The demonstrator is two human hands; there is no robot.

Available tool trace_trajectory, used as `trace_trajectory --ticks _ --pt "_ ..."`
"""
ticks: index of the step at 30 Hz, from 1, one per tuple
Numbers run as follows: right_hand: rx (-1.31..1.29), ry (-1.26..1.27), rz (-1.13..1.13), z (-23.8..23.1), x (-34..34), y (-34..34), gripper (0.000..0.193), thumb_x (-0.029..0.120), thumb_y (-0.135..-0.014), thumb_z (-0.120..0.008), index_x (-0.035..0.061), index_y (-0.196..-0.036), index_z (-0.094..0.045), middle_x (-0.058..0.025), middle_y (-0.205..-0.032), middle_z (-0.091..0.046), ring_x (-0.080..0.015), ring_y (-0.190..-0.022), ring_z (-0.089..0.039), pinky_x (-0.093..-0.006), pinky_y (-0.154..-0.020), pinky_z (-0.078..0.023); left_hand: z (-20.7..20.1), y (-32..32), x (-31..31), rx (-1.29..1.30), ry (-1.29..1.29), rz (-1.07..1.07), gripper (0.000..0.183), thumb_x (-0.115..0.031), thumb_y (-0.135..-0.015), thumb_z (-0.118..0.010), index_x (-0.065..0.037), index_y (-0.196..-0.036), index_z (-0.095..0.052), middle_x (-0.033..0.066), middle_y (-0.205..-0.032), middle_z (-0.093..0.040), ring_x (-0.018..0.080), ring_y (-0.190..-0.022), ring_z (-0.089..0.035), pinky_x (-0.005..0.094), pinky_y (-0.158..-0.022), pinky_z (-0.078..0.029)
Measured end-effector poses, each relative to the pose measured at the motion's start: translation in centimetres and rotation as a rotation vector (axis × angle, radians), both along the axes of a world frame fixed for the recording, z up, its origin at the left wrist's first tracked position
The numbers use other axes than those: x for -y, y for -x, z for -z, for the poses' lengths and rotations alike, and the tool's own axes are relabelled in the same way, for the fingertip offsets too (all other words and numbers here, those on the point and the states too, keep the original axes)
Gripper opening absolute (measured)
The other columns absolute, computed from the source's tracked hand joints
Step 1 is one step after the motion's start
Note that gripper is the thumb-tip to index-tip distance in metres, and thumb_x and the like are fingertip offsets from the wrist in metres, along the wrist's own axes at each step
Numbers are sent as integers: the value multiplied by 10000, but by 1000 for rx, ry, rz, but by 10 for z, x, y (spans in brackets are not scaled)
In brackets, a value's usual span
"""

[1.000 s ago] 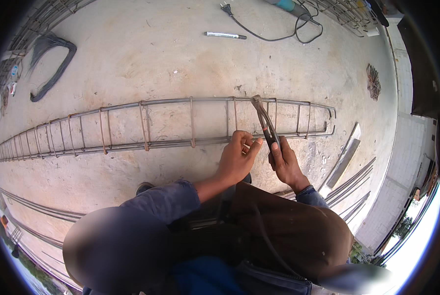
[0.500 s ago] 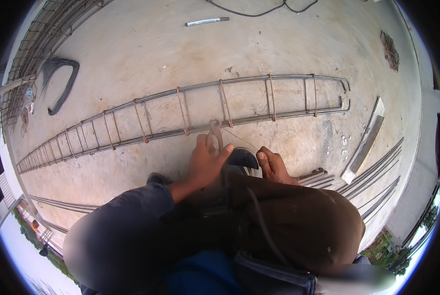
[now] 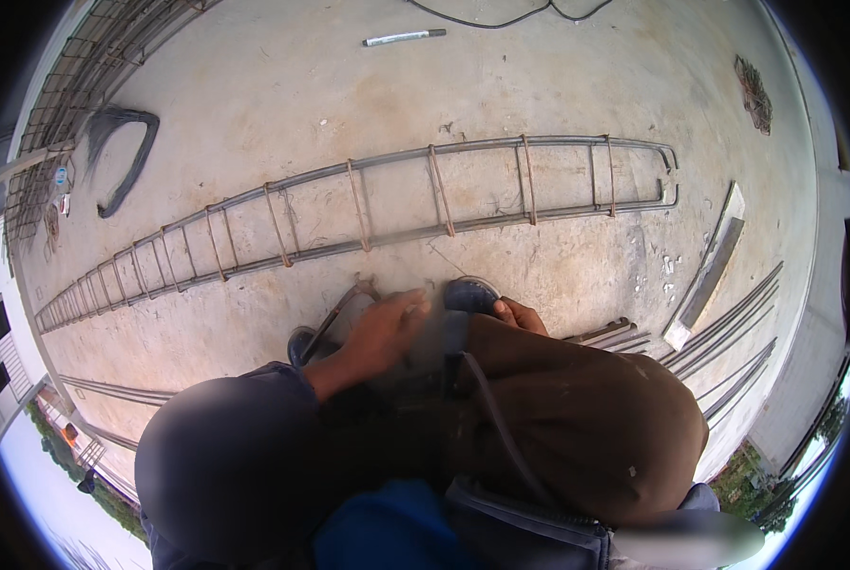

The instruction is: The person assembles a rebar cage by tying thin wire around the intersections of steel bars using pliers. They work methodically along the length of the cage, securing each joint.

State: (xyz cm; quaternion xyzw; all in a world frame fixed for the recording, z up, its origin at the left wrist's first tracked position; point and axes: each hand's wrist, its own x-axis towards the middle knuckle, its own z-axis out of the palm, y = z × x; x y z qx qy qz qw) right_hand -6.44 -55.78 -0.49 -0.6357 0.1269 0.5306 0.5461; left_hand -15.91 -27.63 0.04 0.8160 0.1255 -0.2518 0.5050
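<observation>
My left hand [image 3: 384,331] is closed round rusty pincers [image 3: 337,312], their head pointing away from me, short of the near bars. My right hand [image 3: 522,315] is closed beside my right shoe [image 3: 472,294], thumb and finger pinched. A thin tie wire [image 3: 450,258] runs from near the cage's near side toward that hand; the shoe hides where it meets the fingers. Beyond both hands, a long rebar cage [image 3: 401,237] lies across the concrete floor, its rusty stirrups spaced along paired bars and its right-hand bar ends bent.
Loose steel bars [image 3: 729,313] and a wooden board [image 3: 707,275] lie at the right. A bundle of dark wire [image 3: 138,169] rests at the left, near stacked rebar cages [image 3: 68,100]. A marker pen [image 3: 404,38] and a black cable [image 3: 501,23] are at the far side.
My left hand has drawn the pincers back toward me and left, away from the cage's near bars. My right hand has shifted slightly nearer me, beside the shoe.
</observation>
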Motion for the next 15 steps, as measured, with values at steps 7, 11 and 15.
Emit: trace_trajectory --ticks 7,11,15 --pt "101 165 -485 20 -6 -12 405 402 -1145 -571 13 -1172 -680 -134 -914 -722 -203 -808 -681 -357 -747 -546 64 -58 88 -139 474 -816 346 -297 -1186 -468 -31 -1365 -596 122 -1173 -742 157 -879 -714 314 -784 -588" --pt "1022 331 -742 -12 -44 -58 298 287 -1070 -639 49 -1247 -666 -174 -996 -714 -371 -949 -705 -488 -876 -553 68 -75 94 -46 575 -1114 259 -255 -1184 -477 -35 -1228 -607 49 -943 -659 138 -769 -665 303 -733 -592" --pt "1576 159 -911 -32 -101 -121 317 186 -987 -678 97 -1292 -670 -124 -1245 -679 -324 -1210 -630 -504 -1049 -501 78 -76 88 -31 591 -1114 239 -255 -1181 -493 -49 -1188 -612 5 -853 -557 120 -736 -620 311 -767 -598"
